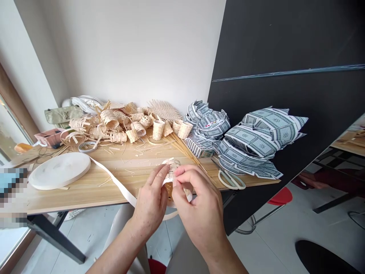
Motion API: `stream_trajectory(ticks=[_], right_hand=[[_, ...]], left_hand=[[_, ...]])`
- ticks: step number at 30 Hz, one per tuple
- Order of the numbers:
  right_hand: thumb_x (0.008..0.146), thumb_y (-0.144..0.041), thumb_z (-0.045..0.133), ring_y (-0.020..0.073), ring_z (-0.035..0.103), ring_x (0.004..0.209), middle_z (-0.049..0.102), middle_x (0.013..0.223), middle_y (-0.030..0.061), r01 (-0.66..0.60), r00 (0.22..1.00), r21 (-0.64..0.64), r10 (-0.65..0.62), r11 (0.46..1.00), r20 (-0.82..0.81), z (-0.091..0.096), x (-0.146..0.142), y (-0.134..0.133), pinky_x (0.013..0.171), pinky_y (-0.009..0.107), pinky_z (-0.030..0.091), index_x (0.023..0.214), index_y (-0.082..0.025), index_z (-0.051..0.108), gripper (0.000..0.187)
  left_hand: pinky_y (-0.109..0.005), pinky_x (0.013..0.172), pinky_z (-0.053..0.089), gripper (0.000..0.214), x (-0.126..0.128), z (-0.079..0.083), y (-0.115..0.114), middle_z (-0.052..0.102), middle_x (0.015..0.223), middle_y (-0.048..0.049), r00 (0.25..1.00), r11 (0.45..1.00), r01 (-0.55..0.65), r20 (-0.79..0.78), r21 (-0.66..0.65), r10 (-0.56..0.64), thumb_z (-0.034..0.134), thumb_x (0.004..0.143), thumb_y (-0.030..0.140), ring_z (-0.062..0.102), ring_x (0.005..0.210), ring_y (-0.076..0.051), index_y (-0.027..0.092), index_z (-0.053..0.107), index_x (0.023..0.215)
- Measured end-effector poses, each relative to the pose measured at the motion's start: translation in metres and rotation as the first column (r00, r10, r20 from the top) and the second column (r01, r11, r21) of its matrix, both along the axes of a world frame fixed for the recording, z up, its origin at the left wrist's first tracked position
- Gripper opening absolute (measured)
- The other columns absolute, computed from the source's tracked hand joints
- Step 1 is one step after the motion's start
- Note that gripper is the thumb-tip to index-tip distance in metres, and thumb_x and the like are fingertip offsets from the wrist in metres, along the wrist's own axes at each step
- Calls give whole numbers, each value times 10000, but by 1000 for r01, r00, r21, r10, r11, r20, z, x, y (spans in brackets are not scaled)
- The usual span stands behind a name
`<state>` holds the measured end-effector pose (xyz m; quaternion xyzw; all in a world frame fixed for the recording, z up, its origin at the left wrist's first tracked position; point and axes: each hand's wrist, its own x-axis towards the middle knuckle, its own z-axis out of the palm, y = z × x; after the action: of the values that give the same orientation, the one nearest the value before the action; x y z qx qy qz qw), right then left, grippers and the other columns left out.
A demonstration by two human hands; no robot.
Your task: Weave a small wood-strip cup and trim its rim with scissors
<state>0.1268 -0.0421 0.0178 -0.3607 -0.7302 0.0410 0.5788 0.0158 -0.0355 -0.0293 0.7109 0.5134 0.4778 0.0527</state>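
Observation:
A small woven bamboo basket (172, 166) sits between my two hands just in front of the wooden table's (85, 190) near edge. My left hand (151, 199) is closed around its left side and pinches a white ribbon (121, 186). That ribbon runs left across the table to a large flat white roll (59, 170). My right hand (196, 205) pinches the ribbon against the basket's rim with thumb and forefinger. Most of the basket's body is hidden behind my fingers.
A heap of woven bamboo cups and loose strips (119, 123) fills the table's back. Thin bamboo sticks (185, 150) lie in the middle. Folded patterned paper boxes (251, 142) pile up at the right, with white-handled scissors (230, 179) in front. A black panel (285, 57) stands on the right.

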Motion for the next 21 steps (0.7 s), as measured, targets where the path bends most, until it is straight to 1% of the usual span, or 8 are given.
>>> stream_trajectory(ticks=[4, 6, 10, 14, 17, 19, 21], right_hand=[[733, -77, 447, 133, 576, 781, 584, 817, 37, -95, 995, -131, 88, 987, -55, 5, 3, 2, 626, 215, 493, 642, -197, 458, 151], [722, -84, 451, 131, 573, 787, 580, 814, 37, -128, 990, -172, 116, 977, -82, 7, 3, 4, 626, 204, 492, 614, -194, 453, 155], [707, -85, 448, 121, 567, 779, 569, 804, 34, -176, 982, -207, 156, 962, -109, 8, 2, 7, 620, 180, 485, 605, -187, 463, 144], [705, -78, 437, 119, 560, 801, 560, 817, 33, -200, 978, -232, 179, 952, -106, 7, 2, 8, 639, 176, 480, 612, -181, 492, 149], [696, -60, 429, 117, 553, 796, 558, 831, 25, -234, 972, -279, 217, 931, -94, 9, 5, 9, 626, 176, 472, 609, -181, 508, 169], [709, -52, 431, 116, 548, 808, 559, 836, 19, -264, 964, -305, 253, 915, -76, 11, 8, 9, 654, 183, 470, 614, -182, 509, 178], [743, -60, 440, 118, 546, 821, 561, 835, 15, -269, 962, -313, 269, 911, -43, 13, 10, 10, 688, 196, 467, 627, -183, 498, 179]], left_hand=[[-328, 910, 484, 468, -1, 0, 1, 516, 1288, -91, 1000, 1000, -8, -9, -17, 8, 373, 796, 51, 550, 1118, -189, 177, 448, 1240], [-324, 905, 485, 477, 0, 0, 1, 509, 1295, -85, 1000, 1000, -7, -12, -22, 6, 373, 793, 50, 554, 1111, -188, 185, 444, 1245], [-321, 885, 494, 501, 0, -2, 2, 505, 1302, -72, 1000, 1000, -17, -21, -19, 16, 373, 785, 48, 552, 1113, -188, 206, 438, 1256], [-314, 856, 508, 513, -2, -5, 4, 510, 1295, -79, 999, 1000, -31, -27, -3, 31, 365, 777, 41, 558, 1106, -184, 204, 438, 1257], [-308, 863, 505, 525, -2, -5, 3, 506, 1298, -78, 999, 1000, -24, -22, -8, 24, 362, 772, 32, 556, 1107, -178, 205, 430, 1263], [-309, 879, 497, 516, -3, -4, 2, 506, 1296, -75, 1000, 1000, -21, -17, -23, 21, 352, 777, 29, 555, 1107, -174, 202, 434, 1256], [-316, 896, 488, 497, -3, -3, 1, 511, 1289, -75, 1000, 999, -21, -11, -35, 21, 343, 782, 27, 558, 1101, -173, 198, 449, 1237]])
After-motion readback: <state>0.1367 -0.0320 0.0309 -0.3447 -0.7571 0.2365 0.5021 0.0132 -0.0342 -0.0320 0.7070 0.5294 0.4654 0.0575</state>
